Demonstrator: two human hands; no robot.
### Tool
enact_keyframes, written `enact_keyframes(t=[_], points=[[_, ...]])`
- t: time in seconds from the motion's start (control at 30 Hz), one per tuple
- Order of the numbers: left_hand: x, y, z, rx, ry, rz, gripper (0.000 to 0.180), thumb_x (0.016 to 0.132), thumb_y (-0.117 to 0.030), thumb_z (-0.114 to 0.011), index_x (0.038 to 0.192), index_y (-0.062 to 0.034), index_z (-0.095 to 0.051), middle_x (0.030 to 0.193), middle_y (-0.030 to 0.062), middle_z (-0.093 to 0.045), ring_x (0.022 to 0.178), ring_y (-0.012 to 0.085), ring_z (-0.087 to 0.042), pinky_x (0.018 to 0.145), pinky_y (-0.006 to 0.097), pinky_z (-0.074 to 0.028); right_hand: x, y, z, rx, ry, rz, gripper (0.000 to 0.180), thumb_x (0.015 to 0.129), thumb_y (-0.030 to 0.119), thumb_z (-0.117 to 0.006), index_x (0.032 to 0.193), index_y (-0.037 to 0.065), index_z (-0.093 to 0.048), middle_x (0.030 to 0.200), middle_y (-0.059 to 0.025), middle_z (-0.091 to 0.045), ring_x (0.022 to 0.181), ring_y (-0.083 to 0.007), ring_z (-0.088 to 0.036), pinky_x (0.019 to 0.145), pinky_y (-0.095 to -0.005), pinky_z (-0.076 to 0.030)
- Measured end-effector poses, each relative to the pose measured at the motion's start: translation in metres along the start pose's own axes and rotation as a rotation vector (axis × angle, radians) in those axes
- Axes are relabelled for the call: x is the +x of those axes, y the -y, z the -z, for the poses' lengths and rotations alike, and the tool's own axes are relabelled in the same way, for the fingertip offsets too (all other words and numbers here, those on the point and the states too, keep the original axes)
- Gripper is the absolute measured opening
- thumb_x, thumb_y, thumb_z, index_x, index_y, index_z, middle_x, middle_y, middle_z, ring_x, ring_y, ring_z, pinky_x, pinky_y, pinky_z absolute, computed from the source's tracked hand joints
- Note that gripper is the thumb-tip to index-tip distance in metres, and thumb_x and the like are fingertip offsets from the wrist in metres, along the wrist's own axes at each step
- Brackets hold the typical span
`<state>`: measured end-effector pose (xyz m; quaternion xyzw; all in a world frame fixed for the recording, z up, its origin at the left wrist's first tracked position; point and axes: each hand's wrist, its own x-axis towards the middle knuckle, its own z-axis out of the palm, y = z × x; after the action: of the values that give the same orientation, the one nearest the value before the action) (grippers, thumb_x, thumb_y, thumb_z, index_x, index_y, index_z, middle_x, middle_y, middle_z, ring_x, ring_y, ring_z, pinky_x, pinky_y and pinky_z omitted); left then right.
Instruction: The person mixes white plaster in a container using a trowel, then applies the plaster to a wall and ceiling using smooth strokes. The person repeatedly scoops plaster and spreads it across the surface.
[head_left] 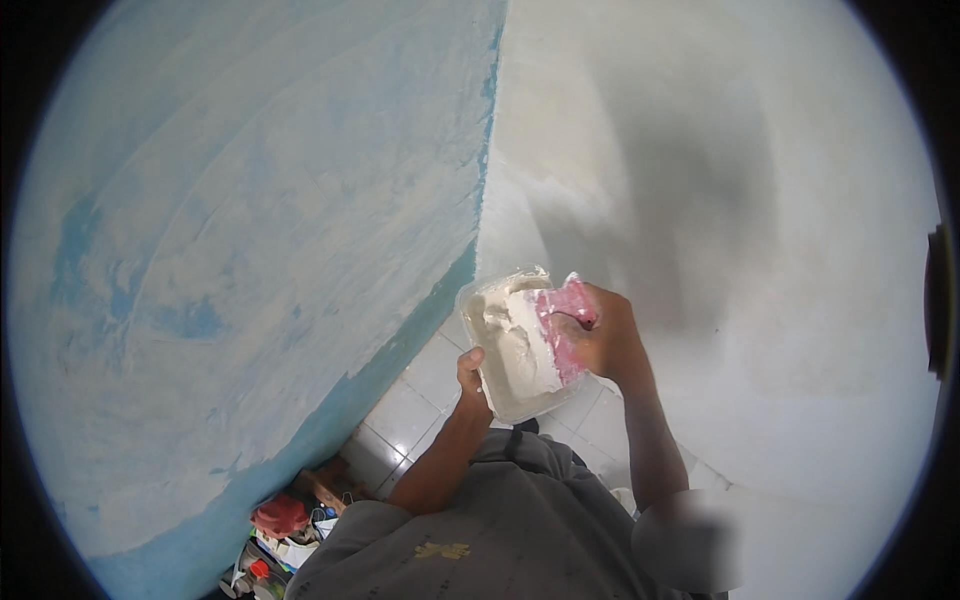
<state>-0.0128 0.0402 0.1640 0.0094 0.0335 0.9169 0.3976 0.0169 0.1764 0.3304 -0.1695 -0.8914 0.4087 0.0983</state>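
My left hand [470,372] grips the near left rim of a clear plastic tub [508,408], its thumb showing over the edge and the other fingers hidden beneath. Inside the tub lies thick off-white wall filler [495,315], smeared up the sides. My right hand [608,335] is closed around a pink plastic putty scraper [566,318] at the tub's right side. White filler coats the scraper's wide edge, which is over the tub. Whether the edge touches the filler below, I cannot tell.
On the left rises a blue wall [190,320] patched with pale filler; a whitish wall [820,300] meets it at a corner ahead. White floor tiles [400,415] show below. Assorted items, among them a red bundle [280,516], lie at the foot of the blue wall.
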Motion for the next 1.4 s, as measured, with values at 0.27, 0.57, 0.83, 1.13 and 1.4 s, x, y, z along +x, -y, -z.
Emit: enact_keyframes(t=[0.27,0.57,0.83,1.13,1.4], points=[[-0.002,0.002,0.011,0.077,-0.095,-0.008,0.087,0.07,-0.047,-0.067,0.142,-0.0048,-0.04,0.133,0.0177,-0.053,0.12,0.0328,-0.055,0.101,0.047,-0.047,0.005,0.008,-0.014,-0.181,0.012,-0.005,0.018,0.077,0.003,-0.069,0.092,-0.003,-0.063,0.074,-0.0229,-0.063,0.065,-0.0368,-0.061,0.062,-0.0365,-0.048],[0.001,-0.007,-0.004,0.076,-0.097,-0.029,0.086,0.071,-0.047,-0.066,0.143,-0.0079,-0.038,0.133,0.0173,-0.05,0.121,0.0339,-0.053,0.101,0.049,-0.047,0.006,0.017,-0.018,-0.037,0.016,-0.023,0.017,0.076,-0.001,-0.067,0.093,-0.003,-0.064,0.076,-0.0215,-0.065,0.068,-0.0312,-0.065,0.063,-0.0346,-0.049],[0.005,-0.009,-0.003,0.087,-0.048,-0.08,0.091,0.071,-0.05,-0.064,0.145,-0.0048,-0.036,0.136,0.017,-0.051,0.123,0.0351,-0.053,0.103,0.048,-0.046,0.008,-0.003,-0.006,-0.05,-0.02,0.019,0.013,0.082,0.003,-0.069,0.092,-0.002,-0.063,0.074,-0.0103,-0.064,0.066,-0.01,-0.054,0.061,-0.0308,-0.047],[0.006,-0.008,-0.038,-0.034,0.042,-0.206,0.089,0.072,-0.044,-0.069,0.145,-0.0052,-0.034,0.136,0.0201,-0.048,0.122,0.0367,-0.054,0.096,0.052,-0.051,-0.001,-0.006,0.01,0.238,-0.128,-0.178,0.01,0.083,0.003,-0.068,0.092,-0.002,-0.066,0.077,-0.0022,-0.066,0.069,-0.0078,-0.058,0.063,-0.0263,-0.047],[0.003,-0.009,-0.022,0.0,0.013,-0.198,0.089,0.071,-0.044,-0.069,0.145,-0.0058,-0.035,0.136,0.0202,-0.048,0.122,0.0367,-0.053,0.096,0.053,-0.051,0.003,-0.008,0.018,0.274,-0.309,-0.122,0.01,0.08,0.003,-0.065,0.088,-0.001,-0.065,0.069,-0.0002,-0.061,0.062,-0.005,-0.053,0.055,-0.0242,-0.044]])
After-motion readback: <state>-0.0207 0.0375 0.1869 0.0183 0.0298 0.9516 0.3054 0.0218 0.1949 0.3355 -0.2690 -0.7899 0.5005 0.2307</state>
